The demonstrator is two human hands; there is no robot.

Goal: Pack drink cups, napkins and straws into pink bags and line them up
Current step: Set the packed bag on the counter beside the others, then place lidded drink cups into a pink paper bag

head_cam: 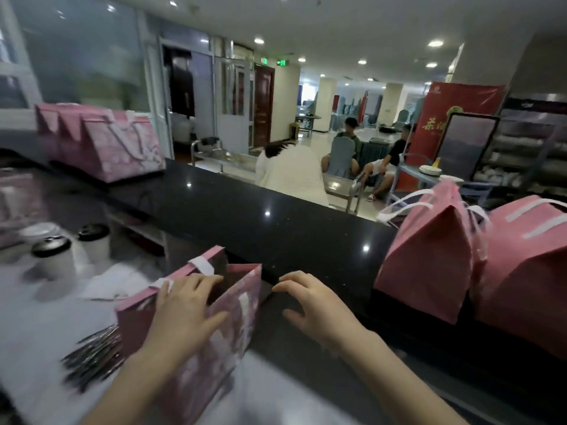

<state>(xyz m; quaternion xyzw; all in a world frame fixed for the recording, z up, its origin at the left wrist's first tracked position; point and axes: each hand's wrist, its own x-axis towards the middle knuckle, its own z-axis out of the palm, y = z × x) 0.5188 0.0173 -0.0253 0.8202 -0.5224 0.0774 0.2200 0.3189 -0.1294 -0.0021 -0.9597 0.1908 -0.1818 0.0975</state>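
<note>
1. Standing against the near edge of the black polished stone counter (pixel 245 216), on the lower pale work surface (pixel 40 338): one open pink paper bag (pixel 202 342) with white ribbon handles. It is upright, mouth up, with its long axis running diagonally from near left to far right.
2. Left hand (pixel 184 305): laid over the bag's rim, fingers slightly spread and nearly straight, tips at the mouth, thumb on the outer face.
3. Right hand (pixel 313 302): just right of the bag, fingers spread and loosely curled, tips at the counter's near edge, holding nothing.
4. Closed pink paper bags, two, side by side at the counter's right end: nearer closed bag (pixel 429 271) and outer closed bag (pixel 527 277).
5. Row of pink patterned bags (pixel 101 142) at the counter's far left: at least three; blur prevents a firm count.
6. White paper cups with black lids, two, upright, left of the open bag: near cup (pixel 53 259), far cup (pixel 93 242).
7. White napkins (pixel 113 283): flat pile between cups and bag.
8. Dark wrapped straws (pixel 95 357): one loose bundle just beside the bag's near left; number cannot be told.
</note>
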